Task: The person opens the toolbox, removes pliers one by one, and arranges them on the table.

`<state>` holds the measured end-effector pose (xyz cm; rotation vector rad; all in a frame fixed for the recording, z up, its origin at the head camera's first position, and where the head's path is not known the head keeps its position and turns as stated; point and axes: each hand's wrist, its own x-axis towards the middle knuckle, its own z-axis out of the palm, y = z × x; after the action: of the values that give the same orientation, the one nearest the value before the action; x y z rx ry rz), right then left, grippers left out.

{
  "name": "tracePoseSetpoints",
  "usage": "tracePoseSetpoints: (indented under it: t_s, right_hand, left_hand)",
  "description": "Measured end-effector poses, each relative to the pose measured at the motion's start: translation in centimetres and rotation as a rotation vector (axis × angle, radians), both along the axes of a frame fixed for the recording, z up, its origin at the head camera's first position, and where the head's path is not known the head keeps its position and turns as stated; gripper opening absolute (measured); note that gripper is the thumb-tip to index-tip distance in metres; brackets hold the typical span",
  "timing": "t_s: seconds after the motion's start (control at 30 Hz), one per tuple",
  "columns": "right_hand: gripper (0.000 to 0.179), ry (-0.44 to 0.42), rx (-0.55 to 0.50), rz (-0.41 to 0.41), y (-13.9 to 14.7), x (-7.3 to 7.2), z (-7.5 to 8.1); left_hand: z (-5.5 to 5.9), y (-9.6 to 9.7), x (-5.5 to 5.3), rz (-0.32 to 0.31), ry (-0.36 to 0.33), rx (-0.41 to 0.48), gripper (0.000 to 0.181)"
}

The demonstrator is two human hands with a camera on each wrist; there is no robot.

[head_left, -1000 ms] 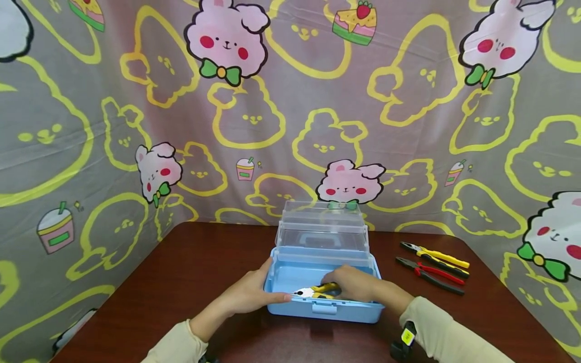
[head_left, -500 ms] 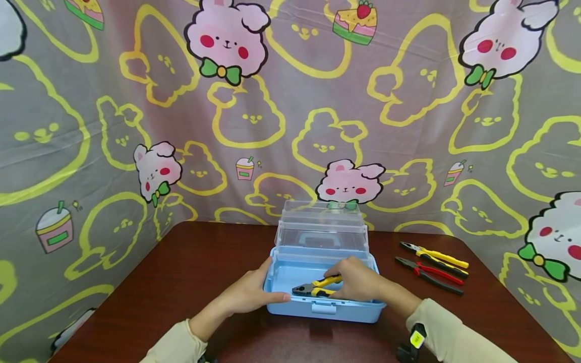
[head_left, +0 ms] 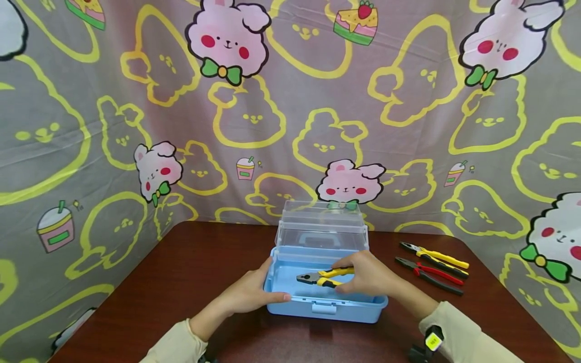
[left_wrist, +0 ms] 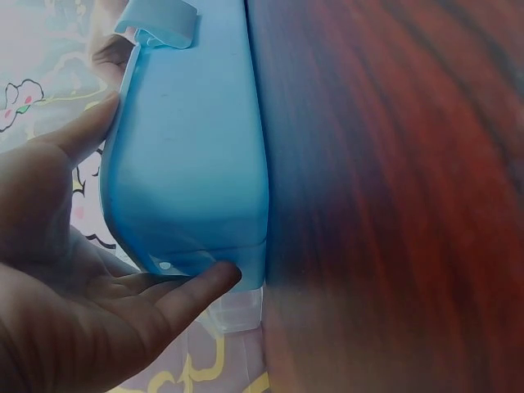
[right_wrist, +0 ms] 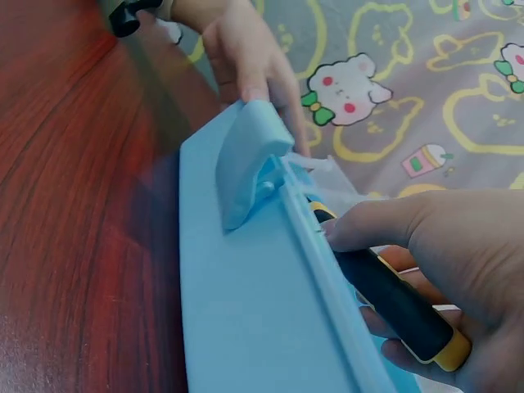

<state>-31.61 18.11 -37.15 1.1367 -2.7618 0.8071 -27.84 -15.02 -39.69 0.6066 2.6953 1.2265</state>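
A light-blue plastic toolbox [head_left: 324, 311] stands on the table with its clear lid raised behind it. My left hand [head_left: 249, 290] holds its left front corner, the thumb along the front rim and the fingers against the side; the left wrist view shows this hand [left_wrist: 90, 278] close up. My right hand [head_left: 369, 275] grips yellow-and-black pliers [head_left: 324, 278] by the handles, over the inside of the box. The grey head of the pliers points left. In the right wrist view, one black handle [right_wrist: 397, 303] lies between my thumb and fingers, just behind the front rim.
To the right of the box lie yellow-and-black pliers [head_left: 436, 258] and, closer to me, red-and-black pliers [head_left: 431, 276]. The clear lid [head_left: 322, 232] stands up at the back. A patterned curtain [head_left: 290, 101] hangs behind the dark brown table [head_left: 199, 262].
My right hand has raised the pliers from low in the box and shifted slightly right, bringing more of them into view. My left hand stays on the corner.
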Motion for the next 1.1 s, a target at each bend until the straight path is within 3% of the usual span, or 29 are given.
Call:
tracePoseSetpoints:
  t_s: [0.23, 0.53, 0.8, 1.1]
  right_hand:
    - [0.046, 0.007, -0.027, -0.049, 1.6, 0.8, 1.0]
    - [0.053, 0.003, -0.044, -0.137, 4.6, 1.8, 2.3]
    - [0.055, -0.007, -0.074, -0.306, 7.9, 3.1, 2.4]
    - [0.055, -0.013, -0.117, -0.410, 12.7, 4.4, 1.8]
  left_hand:
    - [-0.1, 0.0, 0.0, -0.027, 0.006, 0.039, 0.115]
    - [-0.1, 0.0, 0.1, -0.008, -0.001, 0.023, 0.117]
    - [-0.1, 0.1, 0.2, -0.010, 0.005, 0.013, 0.116]
    - [-0.2, 0.0, 0.1, 0.000, -0.003, 0.013, 0.118]
